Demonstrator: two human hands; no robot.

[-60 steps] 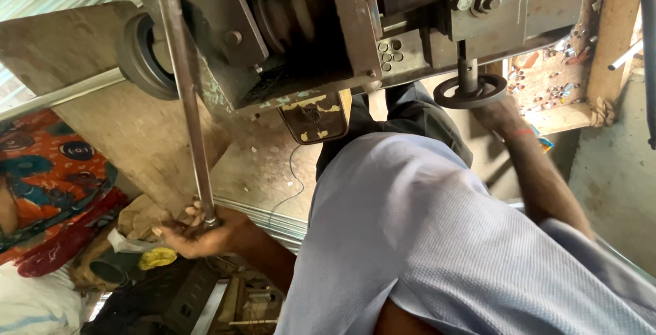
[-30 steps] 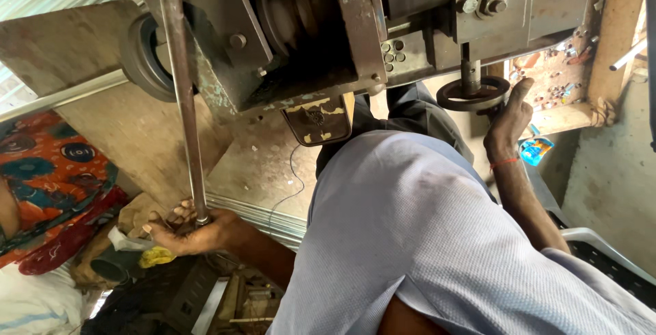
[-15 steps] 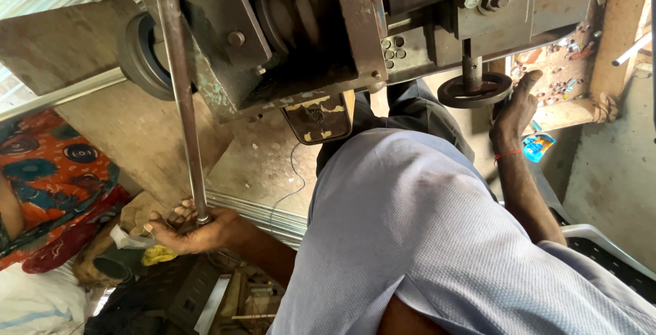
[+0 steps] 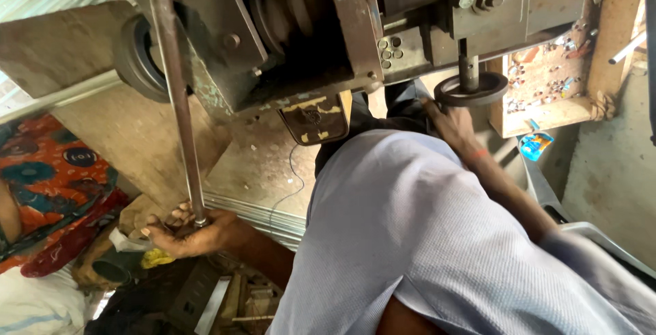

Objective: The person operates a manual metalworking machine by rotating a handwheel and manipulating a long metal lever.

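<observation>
Metal rod runs down the left of the frame. The left hand holds its bottom end, fingers curled around it. At upper right, the right hand touches a round dark wheel; its fingers are hidden, so I cannot tell their state.

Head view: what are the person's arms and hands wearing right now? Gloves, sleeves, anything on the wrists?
Both hands are bare, no gloves. The right hand has a thin orange-red band at the wrist, forearm uncovered. The left hand and its forearm are uncovered too. A pale blue, finely checked shirt covers the torso and upper arms.
</observation>
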